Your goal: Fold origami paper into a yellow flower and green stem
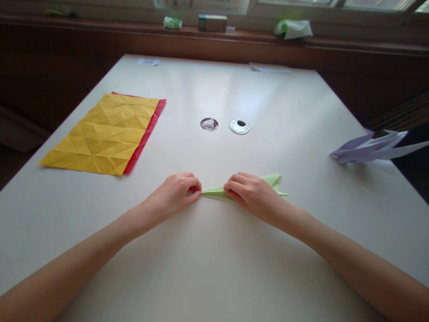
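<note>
- Yellow creased paper (103, 136) lies flat at the far left of the white desk (214, 259), its surface marked all over with a grid of diagonal folds.
- Under it sits a red sheet (147, 129), showing only as a narrow strip along the right edge and the top.
- Nearer the front, the left hand (174, 194) rests on the desk with its fingers curled in, thumb and fingertips closed on the pointed left tip of a pale green folded paper (214, 192).
- That green paper lies low on the desk between the two hands, near the front middle, as a long thin wedge; its right end fans out into a wider flap and a fine point just beyond the right hand.
- Behind the hands, at the middle of the desk, are two round cable holes: one with crumpled foil (209, 124) in it, and just beside it a silver ring (239, 126) with a dark opening.
- The right hand (251, 192) presses down on the middle of the green paper, fingers bent and closed over it, knuckles up.
- At the far right edge of the desk lies a lilac folded paper model (372, 147) with several long points, well apart from the hands.
- Along the wooden sill (335, 44) at the back stand a small green packet (172, 22), a box (212, 22) and a green and white wrapper (293, 28).
</note>
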### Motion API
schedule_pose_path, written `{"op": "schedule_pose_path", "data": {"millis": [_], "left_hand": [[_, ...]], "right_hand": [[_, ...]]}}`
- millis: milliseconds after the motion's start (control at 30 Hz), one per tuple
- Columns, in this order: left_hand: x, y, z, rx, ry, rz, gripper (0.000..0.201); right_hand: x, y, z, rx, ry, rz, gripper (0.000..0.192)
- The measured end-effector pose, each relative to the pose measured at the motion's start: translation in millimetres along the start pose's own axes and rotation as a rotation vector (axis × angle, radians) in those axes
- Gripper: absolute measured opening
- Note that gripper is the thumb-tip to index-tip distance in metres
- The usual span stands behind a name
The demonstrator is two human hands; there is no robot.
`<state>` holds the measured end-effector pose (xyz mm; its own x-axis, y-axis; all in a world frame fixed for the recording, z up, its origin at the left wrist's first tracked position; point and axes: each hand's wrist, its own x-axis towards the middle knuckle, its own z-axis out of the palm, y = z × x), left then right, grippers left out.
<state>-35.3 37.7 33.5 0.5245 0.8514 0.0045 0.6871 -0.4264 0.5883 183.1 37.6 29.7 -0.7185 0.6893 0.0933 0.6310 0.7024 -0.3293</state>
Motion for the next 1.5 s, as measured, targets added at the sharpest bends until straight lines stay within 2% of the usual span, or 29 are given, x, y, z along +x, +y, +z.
{"op": "schedule_pose_path", "data": {"millis": [333, 567, 633, 733, 933, 1033, 1133, 1300, 1500], "left_hand": [[-3, -4, -9.5, 0.077, -0.035, 0.004, 0.017], [-5, -9, -24.9, 0.090, -0.143, 0.006, 0.017], [-4, -6, -27.8, 0.090, -0.122, 0.005, 0.015], [-3, 3, -20.7, 0.051, -0.021, 0.005, 0.013], [0, 11, 23.0, -0.014, 0.114, 0.135, 0.011], [2, 9, 34.8, -0.020, 0.152, 0.180, 0.010], [3, 7, 35.4, -0.012, 0.150, 0.175, 0.013], [6, 6, 29.7, 0.013, 0.115, 0.132, 0.013], [9, 4, 23.5, 0.014, 0.093, 0.095, 0.011]], "right_hand": [[-1, -1, -2, -0.006, -0.020, -0.001, 0.020], [-2, -1, -2, -0.033, -0.030, -0.008, 0.020], [-2, -1, -2, -0.040, -0.027, -0.017, 0.020], [-2, -1, -2, -0.047, -0.023, -0.022, 0.019], [-5, -4, 5, -0.027, 0.029, -0.046, 0.017], [-5, -4, 9, -0.019, 0.044, -0.069, 0.017], [-3, -2, 6, -0.011, 0.016, -0.064, 0.019], [-4, 6, -10, -0.023, -0.083, 0.022, 0.018], [-8, 19, -24, -0.091, -0.115, 0.070, 0.018]]}}
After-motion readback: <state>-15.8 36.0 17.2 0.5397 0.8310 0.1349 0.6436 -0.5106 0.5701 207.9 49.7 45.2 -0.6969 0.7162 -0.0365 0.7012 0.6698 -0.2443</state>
